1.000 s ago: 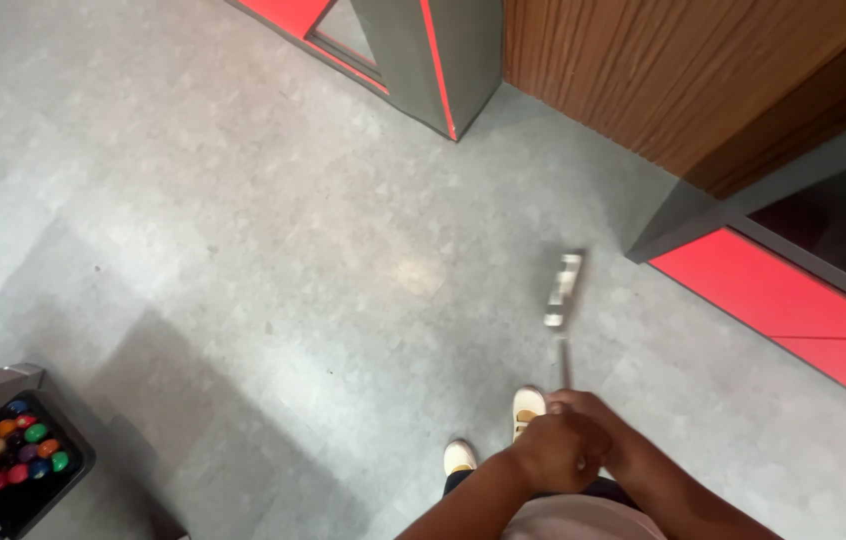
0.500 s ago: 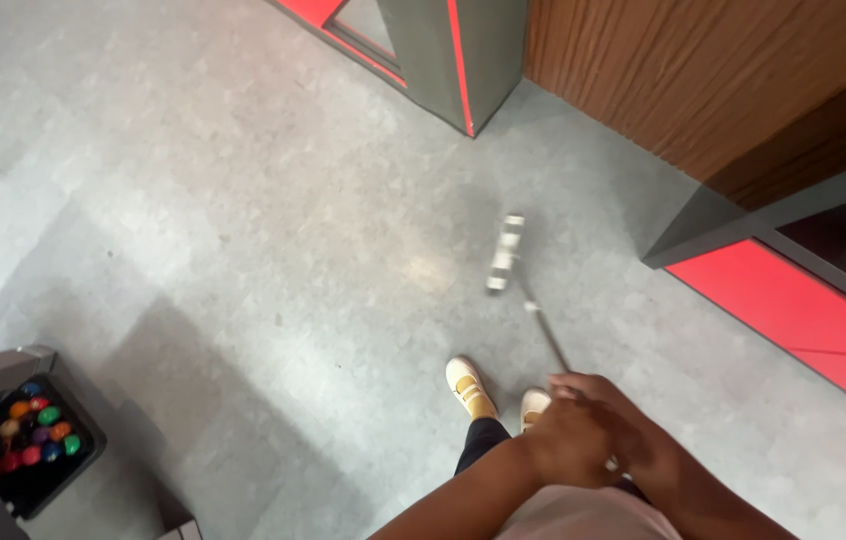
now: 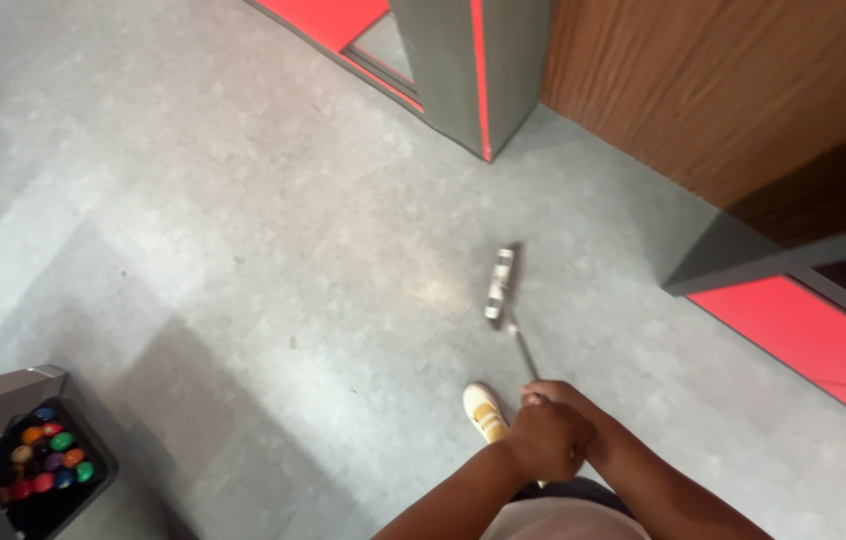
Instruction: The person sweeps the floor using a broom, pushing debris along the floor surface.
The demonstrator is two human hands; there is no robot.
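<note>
Both my hands are wrapped around the grip of a golf putter low in the head view. My left hand (image 3: 543, 445) is a closed fist on the grip. My right hand (image 3: 565, 398) lies just above and against it, fingers curled round the same grip. The thin shaft (image 3: 520, 350) runs up and to the left to the silver putter head (image 3: 499, 283), which hovers at or just over the grey floor (image 3: 243, 250). One white and yellow shoe (image 3: 485, 412) shows beside my hands. No ball is visible near the putter head.
A dark bin (image 3: 93, 490) of several coloured balls stands at the lower left. A grey pillar with a red stripe (image 3: 463, 70) rises at the top, beside a wooden wall (image 3: 693, 100). A red panel with a grey frame (image 3: 813, 335) lies at the right.
The putter head has swung from the right to the left in front of my feet. My hands stay on the grip, and one shoe has stepped forward.
</note>
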